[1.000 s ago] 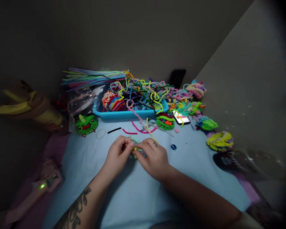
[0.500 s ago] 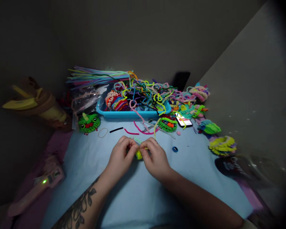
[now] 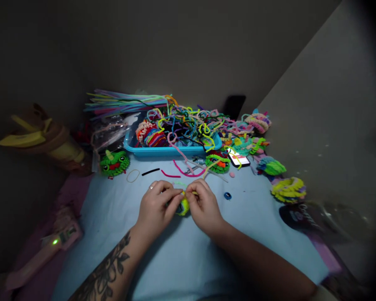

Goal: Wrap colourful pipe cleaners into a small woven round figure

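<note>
My left hand (image 3: 159, 205) is closed in a pinch on a small yellow-green pipe cleaner figure (image 3: 184, 206), partly hidden by the fingers. My right hand (image 3: 203, 205) pinches a yellow pipe cleaner (image 3: 209, 168) whose free end sticks up behind the knuckles. Both sets of fingertips almost meet over the figure. Beyond the hands lie a magenta pipe cleaner (image 3: 188, 173), a short black piece (image 3: 151, 172) and a rubber band (image 3: 133, 176). A blue round eye piece (image 3: 227, 195) rests to the right of my right hand.
At the back stands a blue tray (image 3: 163, 152) heaped with tangled pipe cleaners. A green pipe cleaner creature (image 3: 115, 164) sits left, a second one (image 3: 217, 164) right of centre. A lit phone (image 3: 239, 159), a yellow bundle (image 3: 288, 190) and a pink glue gun (image 3: 47, 255) flank the cloth.
My hands have drawn slightly apart, and more of the yellow-green figure shows between them. The yellow pipe cleaner's free end now leans further right. The whole view has shifted slightly.
</note>
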Available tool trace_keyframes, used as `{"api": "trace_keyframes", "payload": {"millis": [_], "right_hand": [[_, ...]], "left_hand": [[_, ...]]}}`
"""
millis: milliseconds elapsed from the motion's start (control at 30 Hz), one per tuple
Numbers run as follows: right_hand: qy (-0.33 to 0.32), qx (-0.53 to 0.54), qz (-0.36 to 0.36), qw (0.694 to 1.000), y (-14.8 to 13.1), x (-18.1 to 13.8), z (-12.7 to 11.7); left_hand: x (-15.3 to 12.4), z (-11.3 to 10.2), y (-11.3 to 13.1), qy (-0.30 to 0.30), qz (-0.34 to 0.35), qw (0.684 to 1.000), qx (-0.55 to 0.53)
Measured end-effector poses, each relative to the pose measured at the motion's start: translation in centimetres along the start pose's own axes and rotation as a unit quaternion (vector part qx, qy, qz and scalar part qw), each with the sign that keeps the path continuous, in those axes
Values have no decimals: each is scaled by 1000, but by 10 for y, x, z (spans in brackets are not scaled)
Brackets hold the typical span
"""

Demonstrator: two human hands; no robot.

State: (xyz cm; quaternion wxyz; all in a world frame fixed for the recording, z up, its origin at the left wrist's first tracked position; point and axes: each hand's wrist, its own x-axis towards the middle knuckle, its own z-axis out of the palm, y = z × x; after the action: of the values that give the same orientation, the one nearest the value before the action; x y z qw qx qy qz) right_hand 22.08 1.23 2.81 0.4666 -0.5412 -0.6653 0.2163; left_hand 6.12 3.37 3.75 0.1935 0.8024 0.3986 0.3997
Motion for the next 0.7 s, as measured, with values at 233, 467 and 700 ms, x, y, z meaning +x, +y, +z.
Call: {"api": "trace_keyframes", "payload": {"millis": [233,467,700], "right_hand": [[8,-10,-36,999,0,-1,0],[26,-24,-54,998,3,0,0],[53,28,22,998,3,2,-2]], "left_hand": [[1,2,1,-23,-90,991,-93],[2,4,6,-30,-152,978,-143],[-1,11,3,0,-199,966,-167]]}}
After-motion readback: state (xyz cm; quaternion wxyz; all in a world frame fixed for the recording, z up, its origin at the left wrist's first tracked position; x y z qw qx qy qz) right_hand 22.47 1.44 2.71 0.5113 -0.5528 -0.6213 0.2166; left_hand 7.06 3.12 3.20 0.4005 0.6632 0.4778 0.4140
